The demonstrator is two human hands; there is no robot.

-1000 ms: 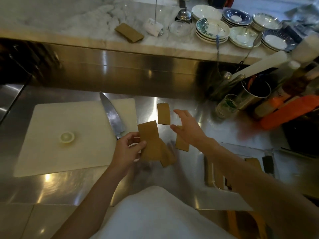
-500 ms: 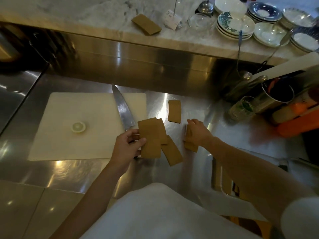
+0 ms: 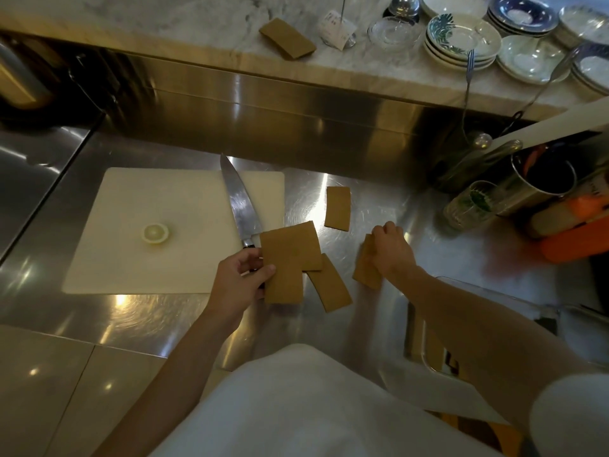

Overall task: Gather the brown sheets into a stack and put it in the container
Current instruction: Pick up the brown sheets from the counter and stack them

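Several brown sheets lie on the steel counter. My left hand (image 3: pixel 242 280) pinches the left edge of an overlapping pair of sheets (image 3: pixel 286 258), held just above the counter. Another sheet (image 3: pixel 331 286) lies slanted under their right side. My right hand (image 3: pixel 392 250) grips a sheet (image 3: pixel 367 265) by its right edge. One loose sheet (image 3: pixel 337 208) lies flat farther back. A further brown sheet (image 3: pixel 287 38) rests on the marble ledge. A clear container (image 3: pixel 494 301) stands at the right, partly hidden by my right forearm.
A white cutting board (image 3: pixel 131 232) with a lemon slice (image 3: pixel 155 233) and a chef's knife (image 3: pixel 239 201) lies left of the sheets. Stacked plates (image 3: pixel 461 39) fill the ledge. A glass (image 3: pixel 469 204), a metal cup (image 3: pixel 540 179) and an orange object (image 3: pixel 580 239) crowd the right.
My right hand dropped from the air onto the right-hand sheet and closed on it. My left hand kept its sheets. The camera tilted.
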